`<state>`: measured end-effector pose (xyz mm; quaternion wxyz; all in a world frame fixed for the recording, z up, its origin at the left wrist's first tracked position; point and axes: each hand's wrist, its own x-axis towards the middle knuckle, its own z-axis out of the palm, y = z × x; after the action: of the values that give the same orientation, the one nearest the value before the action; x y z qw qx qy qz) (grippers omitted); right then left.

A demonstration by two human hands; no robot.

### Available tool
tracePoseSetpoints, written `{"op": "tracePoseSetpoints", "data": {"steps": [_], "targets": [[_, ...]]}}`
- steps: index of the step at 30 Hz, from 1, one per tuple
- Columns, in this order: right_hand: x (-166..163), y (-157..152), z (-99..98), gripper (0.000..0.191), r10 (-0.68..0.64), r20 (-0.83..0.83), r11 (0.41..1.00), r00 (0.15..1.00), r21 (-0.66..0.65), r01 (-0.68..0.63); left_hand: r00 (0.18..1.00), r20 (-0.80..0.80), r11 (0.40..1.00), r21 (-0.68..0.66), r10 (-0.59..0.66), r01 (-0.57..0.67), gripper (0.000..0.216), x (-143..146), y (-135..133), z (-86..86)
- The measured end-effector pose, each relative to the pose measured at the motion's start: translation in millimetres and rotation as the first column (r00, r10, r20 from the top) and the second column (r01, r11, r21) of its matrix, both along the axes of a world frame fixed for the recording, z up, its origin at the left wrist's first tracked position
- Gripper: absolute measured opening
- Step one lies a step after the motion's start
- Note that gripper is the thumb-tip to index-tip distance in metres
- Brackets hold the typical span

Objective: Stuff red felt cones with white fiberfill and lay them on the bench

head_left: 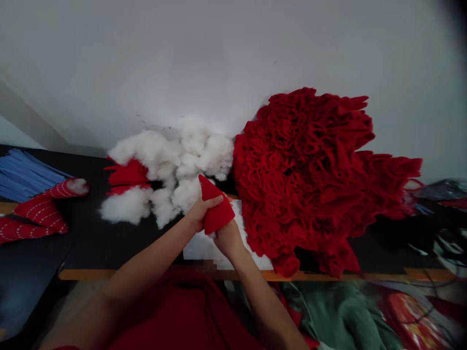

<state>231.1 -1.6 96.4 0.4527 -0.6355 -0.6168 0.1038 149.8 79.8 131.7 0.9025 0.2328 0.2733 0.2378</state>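
Both of my hands hold one red felt cone (216,206) just above the near edge of the black table (91,243). My left hand (202,213) wraps its fingers round the cone's left side. My right hand (226,238) grips it from below, its fingers mostly hidden by the felt. Behind the cone lies a heap of white stuffing (171,167). A big pile of red felt pieces (314,170) rises to the right, close to my right hand.
Another red felt piece (127,176) lies in the stuffing at left. Red dotted fabric pieces (40,211) and blue strips (22,175) sit at the far left. White sheet (199,250) under my hands. Green and red cloth (339,311) lies below the table edge.
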Motion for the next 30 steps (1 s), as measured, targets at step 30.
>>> {"op": "tracePoseSetpoints", "data": {"steps": [30], "targets": [[-9, -2, 23.6, 0.041, -0.451, -0.093, 0.865, 0.887, 0.196, 0.461, 0.982, 0.183, 0.996, -0.091, 0.035, -0.018, 0.042, -7, -7, 2.7]]}}
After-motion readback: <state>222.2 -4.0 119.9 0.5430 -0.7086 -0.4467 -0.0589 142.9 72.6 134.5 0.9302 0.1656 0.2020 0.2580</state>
